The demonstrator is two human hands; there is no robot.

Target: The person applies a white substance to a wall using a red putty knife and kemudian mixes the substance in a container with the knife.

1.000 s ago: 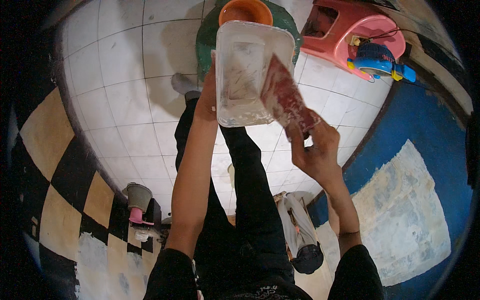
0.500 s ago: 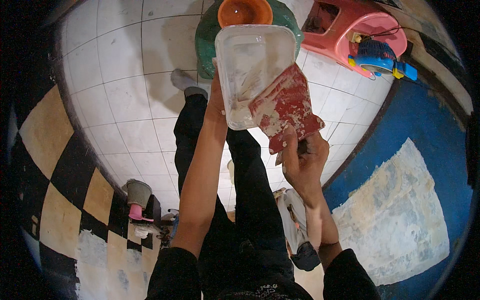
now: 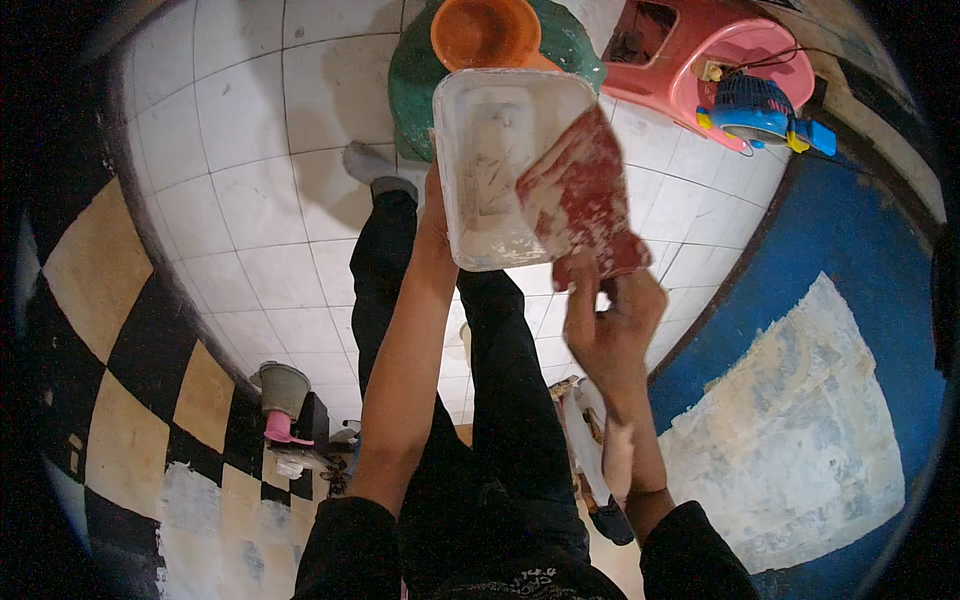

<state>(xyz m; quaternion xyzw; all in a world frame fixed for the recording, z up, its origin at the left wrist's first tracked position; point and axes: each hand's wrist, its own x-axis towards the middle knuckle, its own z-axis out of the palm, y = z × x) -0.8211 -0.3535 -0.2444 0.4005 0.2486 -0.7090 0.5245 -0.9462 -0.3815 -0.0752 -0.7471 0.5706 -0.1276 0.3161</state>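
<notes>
My left hand (image 3: 435,220) grips the left side of a clear rectangular plastic tub (image 3: 478,248), its fingers mostly hidden. Pale putty smears the tub's inside. In my right hand (image 3: 617,318) is a red putty spreader (image 3: 585,185), pinched by its narrow end, thumb on top. Its wide blade, slightly blurred and streaked with pale putty, lies over the tub's right side; whether it touches the rim I cannot tell. Just beyond the tub, an orange bowl (image 3: 486,38) sits on a round green stool (image 3: 412,85).
A pink plastic chair (image 3: 685,65) at the far right carries a small blue fan (image 3: 752,110). The blue wall on the right bears a pale putty patch (image 3: 800,430). Left is a checkered wall (image 3: 125,420), near a grey bucket (image 3: 283,388) and a pink dipper (image 3: 278,427).
The tub has come slightly nearer, uncovering more of the orange bowl. My right hand has drawn the spreader a little to the right and tilted it more upright.
</notes>
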